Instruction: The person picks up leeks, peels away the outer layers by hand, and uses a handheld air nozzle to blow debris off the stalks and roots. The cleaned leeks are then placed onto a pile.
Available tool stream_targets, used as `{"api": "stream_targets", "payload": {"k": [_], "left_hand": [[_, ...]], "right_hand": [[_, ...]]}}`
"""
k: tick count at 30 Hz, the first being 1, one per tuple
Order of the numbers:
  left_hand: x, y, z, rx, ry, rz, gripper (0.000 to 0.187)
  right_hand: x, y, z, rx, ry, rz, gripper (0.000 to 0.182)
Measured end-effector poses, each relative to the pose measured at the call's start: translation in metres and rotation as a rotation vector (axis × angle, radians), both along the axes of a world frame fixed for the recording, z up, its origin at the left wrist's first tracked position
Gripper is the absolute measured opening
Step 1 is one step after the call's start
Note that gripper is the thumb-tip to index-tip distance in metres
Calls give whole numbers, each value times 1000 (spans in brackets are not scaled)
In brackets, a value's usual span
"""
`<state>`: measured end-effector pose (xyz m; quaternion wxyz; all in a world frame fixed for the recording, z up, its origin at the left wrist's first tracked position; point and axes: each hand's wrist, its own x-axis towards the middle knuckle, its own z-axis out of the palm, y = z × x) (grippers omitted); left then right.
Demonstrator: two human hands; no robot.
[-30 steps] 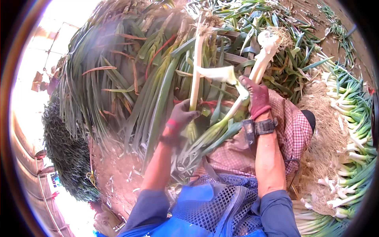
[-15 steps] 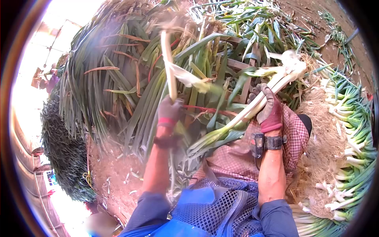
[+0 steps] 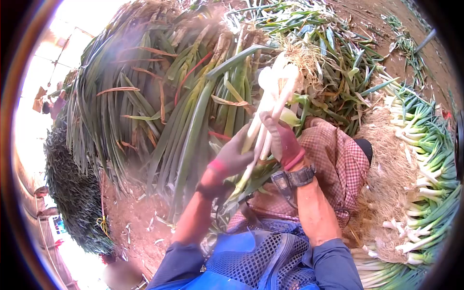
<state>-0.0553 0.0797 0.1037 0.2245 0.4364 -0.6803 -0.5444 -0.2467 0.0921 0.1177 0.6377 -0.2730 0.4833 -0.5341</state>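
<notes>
Leafy pile [image 3: 130, 92] on the ground [image 3: 137, 212], gloved left hand [image 3: 235, 153] and gloved right hand [image 3: 282, 140] side by side, fingers of both gripping white leek stalks [image 3: 274, 104], roots pointing away, row of leeks [image 3: 427, 179] along the ground's right side.

The left gloved hand [image 3: 236, 154] and right gloved hand [image 3: 285, 143], well apart half a second ago, have come close together in front of the lap. The leek stalks [image 3: 271, 104] they held separately now lie side by side in one bunch, their white root ends gathered at the top. The right hand's stalks have swung leftward and stand more upright.
</notes>
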Motion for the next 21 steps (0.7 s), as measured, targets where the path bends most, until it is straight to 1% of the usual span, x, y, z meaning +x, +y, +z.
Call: {"api": "stream_targets", "payload": {"k": [1, 3, 4, 5, 6, 7, 8, 9, 10, 11, 12, 13, 14, 16, 17, 18, 20, 21], "left_hand": [[-3, 6, 3, 3, 2, -1, 79], [-14, 19, 9, -102, -27, 40, 101], [-21, 21, 10, -105, -24, 39, 101], [-29, 24, 10, -162, -137, 130, 108], [-36, 27, 9, -218, -249, 221, 115], [-45, 29, 5, -284, -238, 311, 111], [-46, 28, 3, -284, -234, 310, 111], [-48, 27, 2, -284, -246, 332, 107], [-51, 24, 9, -284, -259, 355, 104], [-51, 24, 18, -265, -358, 345, 97], [-48, 23, 21, -265, -358, 346, 97], [-43, 24, 24, -234, -416, 283, 94], [-38, 25, 25, -203, -474, 217, 91], [-30, 28, 27, -172, -503, 176, 92], [-27, 32, 29, -160, -534, 125, 93], [-24, 36, 33, -146, -564, 76, 94], [-22, 42, 49, -102, -577, 69, 94], [-19, 45, 54, -63, -589, 48, 94]], "right_hand": [[1, 3, 2, 5, -57, -46, 43], [7, 5, -1, -23, -58, -71, 43], [8, 4, -3, -56, -61, -97, 44], [5, 2, -6, -86, -93, -43, 42], [6, 1, -9, -87, -91, -44, 42], [9, 0, -8, -94, -162, -70, 41], [10, -1, -8, -99, -231, -97, 39], [10, -5, -16, -99, -245, -99, 44], [9, -7, -10, -99, -242, -101, 44], [7, -9, -3, -157, -509, -101, 51], [4, -11, 6, -216, -777, -98, 60], [-1, -15, 10, -243, -781, -34, 84], [-9, -21, 11, -265, -828, 50, 96], [-17, -29, 19, -257, -891, -66, 100], [-24, -36, 23, -277, -835, -122, 98], [-31, -47, 25, -292, -801, -188, 86], [-50, -63, 14, -187, -558, -269, 61], [-59, -84, 3, -144, -515, -362, 50]]}}
